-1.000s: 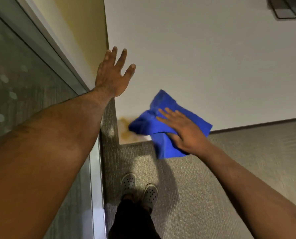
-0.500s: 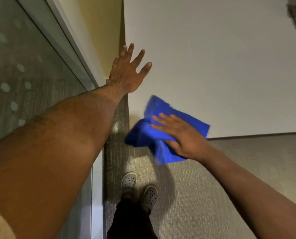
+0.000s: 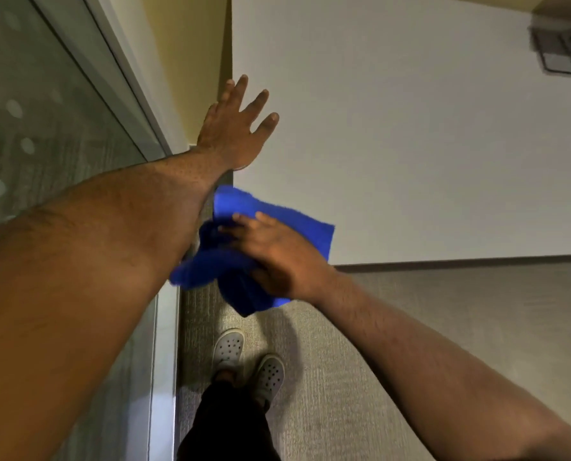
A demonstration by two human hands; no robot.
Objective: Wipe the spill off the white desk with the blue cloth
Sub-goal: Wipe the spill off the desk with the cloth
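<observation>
The blue cloth (image 3: 297, 227) lies bunched over the near left corner of the white desk (image 3: 410, 128), part of it hanging past the desk's front edge. My right hand (image 3: 277, 254) presses down on the cloth, fingers pointing left and curled into its folds. My left hand (image 3: 234, 128) rests flat on the desk's left edge, fingers spread, holding nothing. The spill is hidden under the cloth; no stain shows on the bare desk.
A glass partition with a metal frame (image 3: 137, 104) runs along the left, close to my left arm. Grey carpet (image 3: 443, 311) lies below the desk's front edge, with my feet in grey clogs (image 3: 247, 361). A dark object (image 3: 563, 54) sits at the desk's far right.
My right hand has pushed the cloth left over the corner, covering the brownish stain seen a second ago. The cloth has bunched more and hangs further off the edge. My left hand stays planted.
</observation>
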